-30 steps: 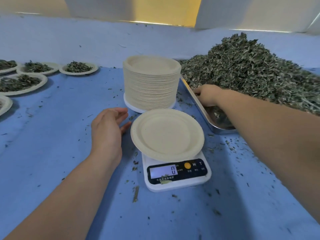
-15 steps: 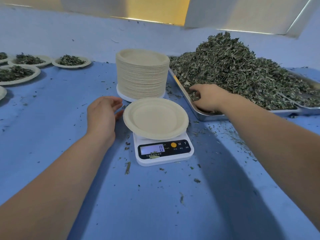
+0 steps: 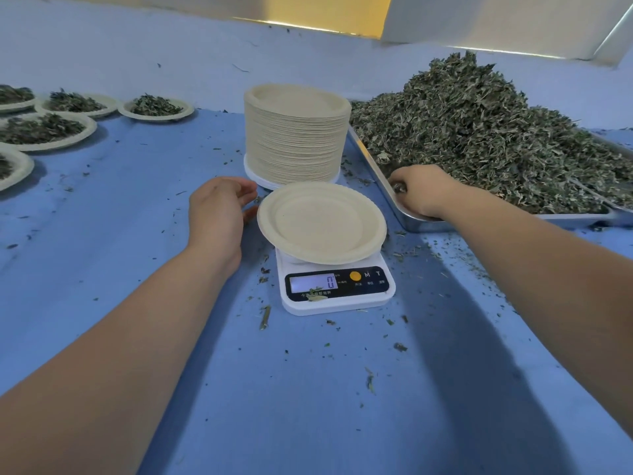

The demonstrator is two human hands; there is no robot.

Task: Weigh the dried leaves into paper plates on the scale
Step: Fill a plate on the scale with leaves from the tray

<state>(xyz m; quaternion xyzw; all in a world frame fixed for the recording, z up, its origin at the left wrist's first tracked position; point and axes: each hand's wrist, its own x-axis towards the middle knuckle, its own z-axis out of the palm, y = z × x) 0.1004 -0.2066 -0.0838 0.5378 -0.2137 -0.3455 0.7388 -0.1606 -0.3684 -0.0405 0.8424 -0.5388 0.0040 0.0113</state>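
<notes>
An empty paper plate (image 3: 322,222) sits on the white digital scale (image 3: 337,299), whose display reads 0. My left hand (image 3: 219,210) rests on the blue table just left of the plate, fingers relaxed and near its rim. My right hand (image 3: 424,190) is inside the near corner of the metal tray (image 3: 373,166), fingers curled down into the dried leaves (image 3: 479,132) heaped there. A tall stack of paper plates (image 3: 296,132) stands behind the scale.
Several paper plates filled with leaves (image 3: 156,108) lie at the far left of the blue table (image 3: 137,234). Leaf crumbs are scattered around the scale and the tray. A pale wall runs along the back.
My right hand has shifted to the tray's near corner and its fingers have curled into the leaves. My left hand has stayed beside the plate. The scale still reads 0.
</notes>
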